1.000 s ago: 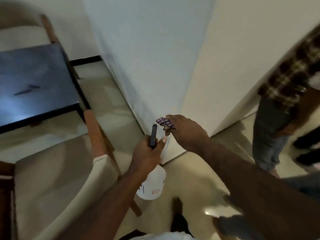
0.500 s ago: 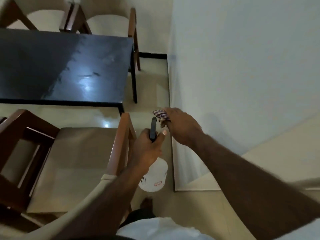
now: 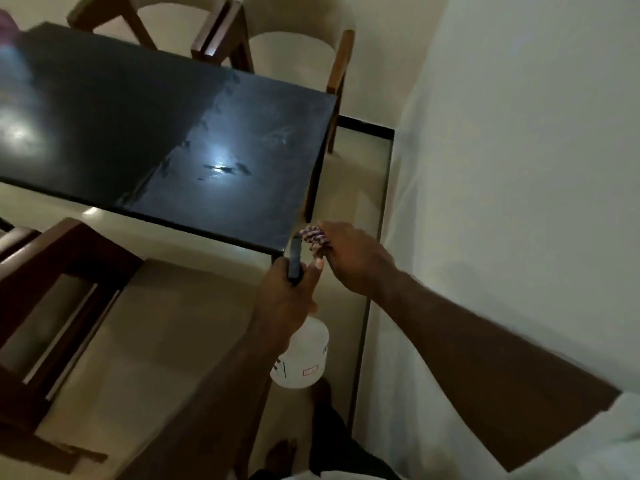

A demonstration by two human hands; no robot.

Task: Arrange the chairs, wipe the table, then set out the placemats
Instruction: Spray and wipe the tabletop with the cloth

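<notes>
Left hand (image 3: 289,299): fingers clamped on spray bottle (image 3: 301,358) neck.
Right hand (image 3: 349,258): fingers bunched on cloth (image 3: 313,236).
Cloth: soft, light; likely best held wadded.
Worktop (image 3: 166,133): glossy, smeared.

text: none legible | spray bottle (image 3: 302,362): small red-outlined label and dark marks, too blurred to read

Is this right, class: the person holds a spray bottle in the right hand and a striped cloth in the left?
No, the hands are swapped. The head view shows the left hand gripping the spray bottle and the right hand bunching the striped cloth.
</notes>
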